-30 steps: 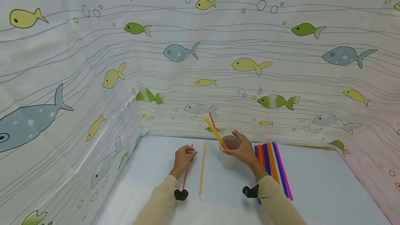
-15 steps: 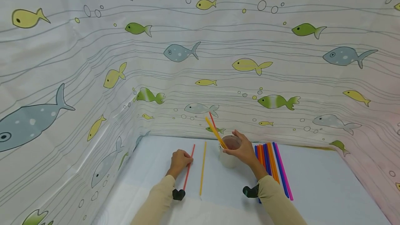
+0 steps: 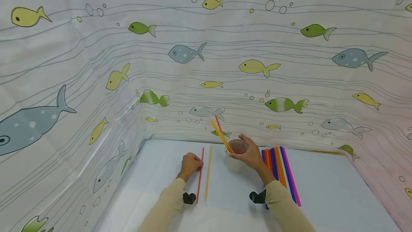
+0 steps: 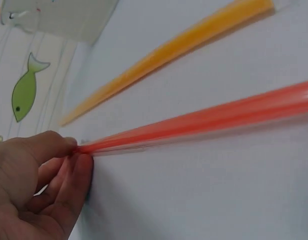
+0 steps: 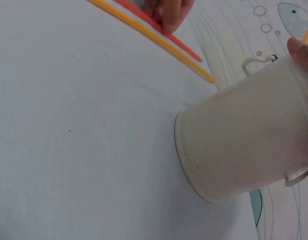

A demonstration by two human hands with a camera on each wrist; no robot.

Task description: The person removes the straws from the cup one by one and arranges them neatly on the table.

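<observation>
My left hand [image 3: 190, 164] pinches a red straw [image 3: 199, 185] near its far end, between thumb and fingers, as the left wrist view shows. That straw lies on the white tabletop, nearly parallel to a yellow straw [image 3: 208, 174] just right of it. My right hand [image 3: 252, 155] grips the rim of a small white metal pail [image 5: 239, 140] with side handles, thumb on the near left and fingers over the far side. The pail stands upright. Yellow straws [image 3: 221, 136] and a red one [image 3: 218, 121] lean out of it to the left; their lower ends are hidden.
Right of the pail, a row of thick blue, orange and magenta straws [image 3: 291, 174] lies on the table [image 3: 334, 189], partly behind my right forearm. A fish-printed curtain [image 3: 225, 46] encloses the table at the back and sides.
My left hand first shifted left off the red straw's top, then came back right with it. The red straw now lies closer to the yellow one. My right hand and the pail stay put.
</observation>
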